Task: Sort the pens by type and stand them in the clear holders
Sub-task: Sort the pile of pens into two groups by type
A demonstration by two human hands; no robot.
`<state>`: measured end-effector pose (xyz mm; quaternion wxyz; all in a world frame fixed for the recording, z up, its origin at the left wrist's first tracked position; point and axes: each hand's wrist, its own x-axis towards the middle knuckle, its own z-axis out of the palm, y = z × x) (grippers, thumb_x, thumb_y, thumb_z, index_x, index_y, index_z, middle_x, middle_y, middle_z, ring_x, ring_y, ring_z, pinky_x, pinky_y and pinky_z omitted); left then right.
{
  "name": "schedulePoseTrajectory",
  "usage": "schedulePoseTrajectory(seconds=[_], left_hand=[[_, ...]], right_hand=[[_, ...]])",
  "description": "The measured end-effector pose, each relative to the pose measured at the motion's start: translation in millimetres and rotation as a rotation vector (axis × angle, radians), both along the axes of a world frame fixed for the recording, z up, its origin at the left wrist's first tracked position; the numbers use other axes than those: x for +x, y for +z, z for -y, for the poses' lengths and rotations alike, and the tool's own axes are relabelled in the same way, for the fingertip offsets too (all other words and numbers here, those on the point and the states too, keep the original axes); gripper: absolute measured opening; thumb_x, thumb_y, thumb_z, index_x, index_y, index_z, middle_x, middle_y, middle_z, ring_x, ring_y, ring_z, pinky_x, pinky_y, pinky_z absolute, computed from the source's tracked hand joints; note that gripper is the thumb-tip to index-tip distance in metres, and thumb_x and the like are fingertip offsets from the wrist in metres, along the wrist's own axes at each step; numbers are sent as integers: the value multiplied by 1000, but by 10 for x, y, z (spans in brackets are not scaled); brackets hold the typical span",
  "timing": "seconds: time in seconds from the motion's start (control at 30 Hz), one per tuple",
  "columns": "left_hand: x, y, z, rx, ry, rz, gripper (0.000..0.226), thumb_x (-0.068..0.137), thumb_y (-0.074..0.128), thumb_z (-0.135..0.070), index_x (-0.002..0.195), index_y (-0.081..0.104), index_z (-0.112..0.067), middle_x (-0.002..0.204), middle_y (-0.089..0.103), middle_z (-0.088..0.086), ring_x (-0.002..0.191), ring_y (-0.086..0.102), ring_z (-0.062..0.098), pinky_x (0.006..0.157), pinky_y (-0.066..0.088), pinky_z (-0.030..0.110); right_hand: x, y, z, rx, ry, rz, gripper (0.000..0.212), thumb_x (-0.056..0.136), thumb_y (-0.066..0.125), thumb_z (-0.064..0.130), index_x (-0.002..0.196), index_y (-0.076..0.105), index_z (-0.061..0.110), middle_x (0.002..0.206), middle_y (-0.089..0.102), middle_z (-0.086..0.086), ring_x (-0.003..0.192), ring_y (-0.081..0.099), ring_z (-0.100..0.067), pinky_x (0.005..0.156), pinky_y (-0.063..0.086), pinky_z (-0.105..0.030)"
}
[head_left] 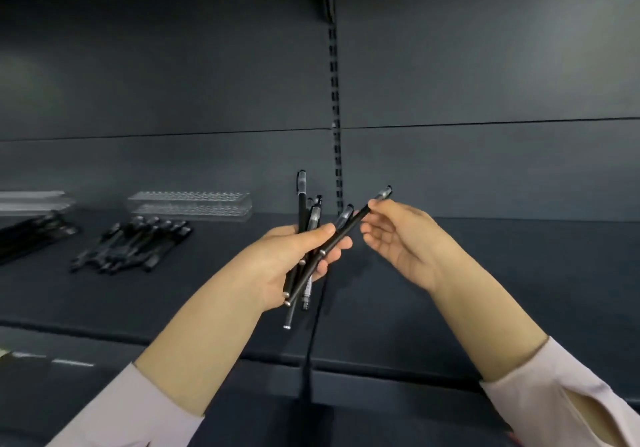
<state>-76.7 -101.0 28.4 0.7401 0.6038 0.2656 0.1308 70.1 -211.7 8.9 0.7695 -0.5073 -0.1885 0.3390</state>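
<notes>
Sorting proceeds right of the clear holder (188,205): left hand (287,263) grips a pen bundle (304,204), right hand (401,238) pinches one pen (353,228), which likely needs pulling free and slotting upright.

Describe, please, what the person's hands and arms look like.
The left hand and right hand are bare: no gloves, rings or watch show. A pale pinkish left sleeve and matching right sleeve leave the forearms uncovered; the right one has a slit near its cuff.
</notes>
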Motion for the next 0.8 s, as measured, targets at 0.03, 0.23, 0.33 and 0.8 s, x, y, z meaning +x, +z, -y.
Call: schedulePoseTrajectory(seconds=[0.03, 0.23, 0.33, 0.8], left_hand=[[-232, 8, -163, -19, 29, 3, 22, 92, 67, -19, 104, 70, -1, 95, 77, 7, 60, 67, 7, 49, 51, 17], [-1588, -15, -1138, -90, 148, 14, 15, 96, 62, -15, 101, 62, -1, 89, 77, 7, 48, 55, 8, 39, 42, 17], [-2076, -75, -1562, -98, 195, 11, 10, 97, 59, -10, 99, 61, -1, 94, 76, 10, 53, 55, 10, 42, 43, 18], [-2718, -171, -3300, 26, 255, 27, 21, 93, 65, -16, 81, 81, -13, 103, 76, 0, 80, 67, 7, 78, 54, 18]], right_hand=[[-173, -2, -182, 30, -14, -32, 8, 89, 66, 17, 86, 63, 10, 69, 68, -1, 62, 67, -12, 58, 54, -22], [-1127, -5, -1268, 80, -70, -130, 11, 92, 59, 10, 82, 55, 12, 75, 57, -7, 54, 60, -11, 53, 53, -22], [-1544, -67, -1786, 108, -90, -161, 23, 91, 59, 6, 108, 52, 20, 75, 57, -7, 53, 58, -11, 53, 53, -24], [-2166, 156, -3811, 171, -144, 136, 40, 95, 53, 2, 115, 35, 32, 96, 64, -16, 63, 61, -16, 65, 54, -24]])
